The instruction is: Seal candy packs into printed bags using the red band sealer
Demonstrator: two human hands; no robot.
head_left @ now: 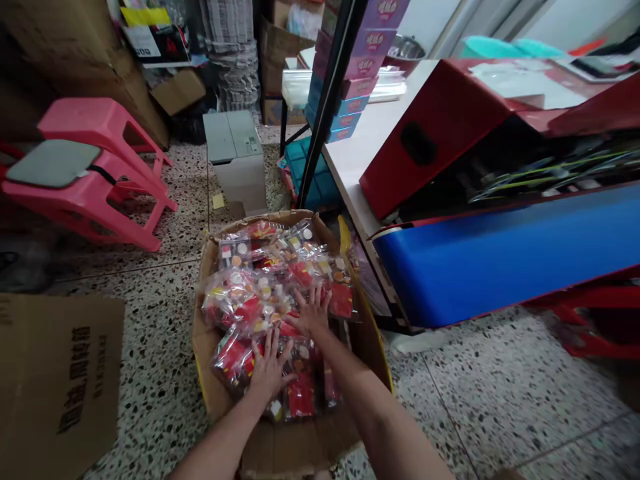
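Observation:
An open cardboard box [367,327] stands on the speckled floor, filled with several clear plastic packets [240,293] of red and yellow goods. My left hand [269,367] lies flat on the packets near the front of the box, fingers spread. My right hand [313,312] rests flat on the packets a little farther in, fingers also spread. Neither hand grips anything.
A red and blue machine [500,247] on a white table [360,147] stands to the right. Pink plastic stools [95,173] lie at the left. A flattened carton [55,380] sits at lower left, a grey box [237,160] behind, stacked pink and blue boxes [357,67] beyond.

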